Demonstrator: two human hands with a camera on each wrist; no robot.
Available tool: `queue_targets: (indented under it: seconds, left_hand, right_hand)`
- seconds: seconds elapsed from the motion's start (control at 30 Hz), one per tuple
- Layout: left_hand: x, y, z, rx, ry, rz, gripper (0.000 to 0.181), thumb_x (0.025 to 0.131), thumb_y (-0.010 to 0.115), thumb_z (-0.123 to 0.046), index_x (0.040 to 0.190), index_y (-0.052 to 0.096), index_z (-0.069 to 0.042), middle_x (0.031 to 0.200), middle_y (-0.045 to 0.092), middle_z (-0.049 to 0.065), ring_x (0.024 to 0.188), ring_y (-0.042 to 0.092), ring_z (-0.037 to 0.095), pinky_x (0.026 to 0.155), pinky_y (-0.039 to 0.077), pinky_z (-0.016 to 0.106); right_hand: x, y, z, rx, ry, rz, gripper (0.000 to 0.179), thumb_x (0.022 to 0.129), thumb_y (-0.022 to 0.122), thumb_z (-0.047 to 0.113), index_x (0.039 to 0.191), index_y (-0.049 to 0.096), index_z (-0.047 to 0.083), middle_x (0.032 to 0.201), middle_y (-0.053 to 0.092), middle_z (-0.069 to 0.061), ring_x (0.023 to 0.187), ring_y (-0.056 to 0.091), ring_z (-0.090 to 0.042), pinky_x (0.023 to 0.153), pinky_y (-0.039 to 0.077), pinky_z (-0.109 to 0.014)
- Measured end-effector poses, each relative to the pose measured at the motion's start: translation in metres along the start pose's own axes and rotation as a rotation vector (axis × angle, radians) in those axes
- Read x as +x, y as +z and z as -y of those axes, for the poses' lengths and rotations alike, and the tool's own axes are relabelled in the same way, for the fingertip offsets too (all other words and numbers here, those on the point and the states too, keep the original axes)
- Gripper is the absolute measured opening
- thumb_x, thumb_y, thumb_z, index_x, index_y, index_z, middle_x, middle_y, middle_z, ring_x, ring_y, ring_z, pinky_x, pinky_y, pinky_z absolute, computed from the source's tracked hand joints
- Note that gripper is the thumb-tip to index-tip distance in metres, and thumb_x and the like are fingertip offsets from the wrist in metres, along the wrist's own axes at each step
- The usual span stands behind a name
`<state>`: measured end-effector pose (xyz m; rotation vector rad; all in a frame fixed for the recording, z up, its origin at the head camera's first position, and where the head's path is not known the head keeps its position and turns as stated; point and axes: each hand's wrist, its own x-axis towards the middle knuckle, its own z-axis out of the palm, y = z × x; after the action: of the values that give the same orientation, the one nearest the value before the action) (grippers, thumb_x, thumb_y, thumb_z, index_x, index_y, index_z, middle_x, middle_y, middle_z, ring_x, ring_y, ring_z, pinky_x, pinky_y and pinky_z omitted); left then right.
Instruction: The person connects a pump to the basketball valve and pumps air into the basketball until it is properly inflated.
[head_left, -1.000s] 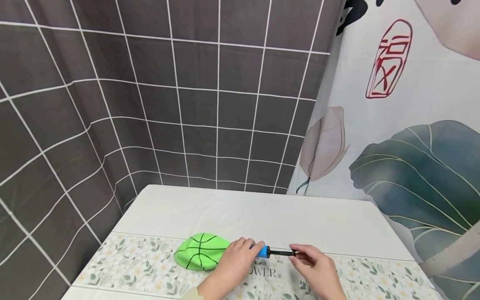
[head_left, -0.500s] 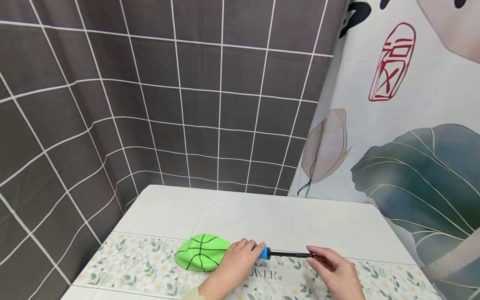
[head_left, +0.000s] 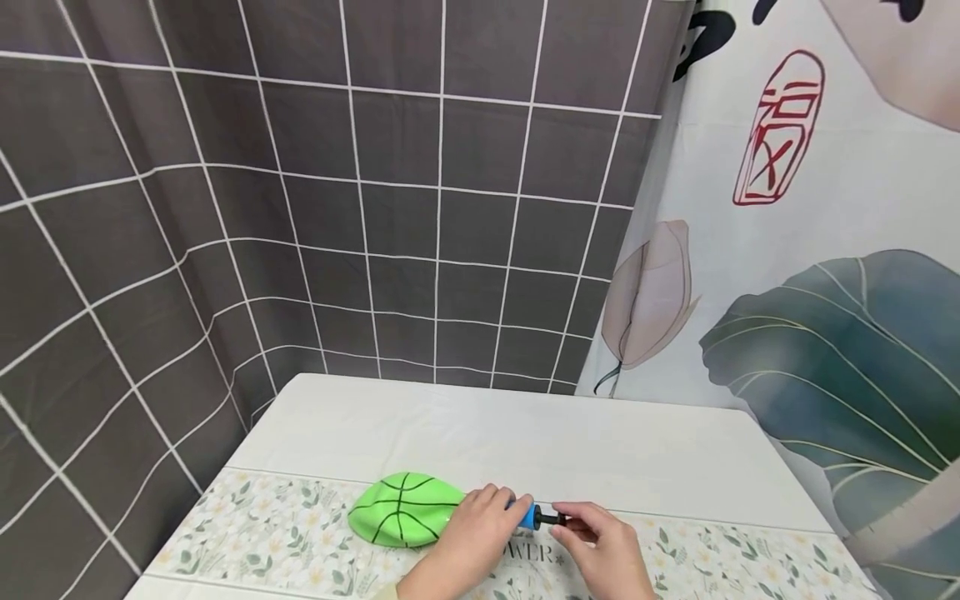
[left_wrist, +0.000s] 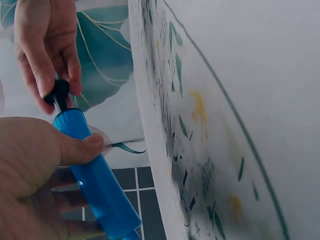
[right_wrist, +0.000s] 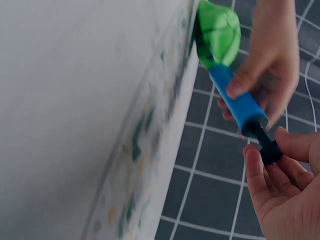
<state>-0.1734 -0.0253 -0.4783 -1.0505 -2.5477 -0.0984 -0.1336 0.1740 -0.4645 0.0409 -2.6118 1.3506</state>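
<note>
I count one green ball (head_left: 403, 511), one blue pump (left_wrist: 107, 192), left hand (head_left: 480, 533) gripping it, right hand (head_left: 606, 550) pinching its black handle (right_wrist: 270, 153), white tabletop (head_left: 510, 437) running beyond to its far edge (head_left: 525, 393).

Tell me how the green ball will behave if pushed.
The ball is probably floppy: it looks slack and underfilled, not round. It seems unlikely to roll far, given its flattened, pointed shape. The pump at its end might also check its movement.

The left hand (right_wrist: 272, 72) grips a blue hand pump (right_wrist: 237, 104) meeting a green ball (right_wrist: 220, 37); the right hand (right_wrist: 289, 187) pinches the black handle (right_wrist: 270, 152).
</note>
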Motion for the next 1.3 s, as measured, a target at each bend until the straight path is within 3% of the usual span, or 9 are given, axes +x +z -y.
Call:
queue_targets:
  seconds: [0.3, 0.57, 0.87, 0.97, 1.17, 1.3]
  left_hand:
    - [-0.004, 0.002, 0.002, -0.012, 0.025, -0.008, 0.059, 0.079, 0.082, -0.010, 0.133, 0.062, -0.023, 0.108, 0.065, -0.004, 0.097, 0.061, 0.012, 0.087, 0.056, 0.030]
    - [-0.003, 0.002, 0.004, -0.012, 0.018, -0.046, 0.045, 0.090, 0.075, -0.023, 0.132, 0.060, -0.023, 0.103, 0.063, -0.005, 0.091, 0.059, 0.010, 0.081, 0.056, 0.027]
    - [-0.001, 0.002, 0.004, 0.002, 0.010, -0.052, 0.046, 0.089, 0.077, -0.024, 0.133, 0.061, -0.023, 0.102, 0.063, -0.005, 0.090, 0.058, 0.010, 0.076, 0.054, 0.026]
    - [0.000, 0.002, 0.003, -0.001, 0.017, -0.032, 0.047, 0.090, 0.076, -0.022, 0.134, 0.060, -0.022, 0.104, 0.064, -0.005, 0.091, 0.059, 0.010, 0.075, 0.055, 0.025]
    - [0.001, -0.001, 0.000, -0.055, 0.005, 0.110, 0.050, 0.091, 0.073, -0.012, 0.139, 0.058, -0.021, 0.114, 0.064, -0.003, 0.101, 0.060, 0.013, 0.082, 0.055, 0.028]
    - [0.000, -0.001, -0.001, -0.047, 0.004, 0.116, 0.052, 0.089, 0.075, -0.011, 0.138, 0.059, -0.021, 0.115, 0.065, -0.002, 0.103, 0.061, 0.014, 0.084, 0.056, 0.030]
  right_hand:
    - [0.000, -0.004, -0.004, 0.049, 0.035, 0.076, 0.023, 0.082, 0.082, 0.008, 0.104, 0.075, 0.007, 0.094, 0.071, 0.000, 0.075, 0.066, -0.003, 0.067, 0.057, -0.019]
    - [-0.003, -0.040, -0.007, 0.047, 0.165, -0.009, 0.026, 0.081, 0.082, 0.004, 0.106, 0.077, 0.010, 0.096, 0.072, 0.000, 0.077, 0.067, -0.005, 0.071, 0.058, -0.021]
    - [-0.005, -0.077, -0.013, -0.006, 0.266, -0.008, 0.029, 0.087, 0.079, 0.012, 0.116, 0.075, 0.011, 0.106, 0.073, -0.003, 0.083, 0.068, -0.005, 0.074, 0.057, -0.019]
    - [-0.006, -0.077, -0.013, -0.005, 0.265, -0.020, 0.029, 0.087, 0.078, 0.013, 0.116, 0.075, 0.011, 0.108, 0.073, -0.003, 0.085, 0.068, -0.005, 0.075, 0.057, -0.018]
    - [-0.008, -0.059, -0.013, -0.013, 0.185, -0.035, 0.025, 0.087, 0.078, 0.012, 0.111, 0.076, 0.014, 0.102, 0.073, 0.002, 0.083, 0.067, -0.003, 0.076, 0.057, -0.019]
    - [-0.008, -0.039, -0.012, -0.018, 0.128, -0.034, 0.023, 0.085, 0.079, 0.008, 0.108, 0.077, 0.012, 0.094, 0.073, 0.004, 0.077, 0.066, -0.002, 0.071, 0.057, -0.021]
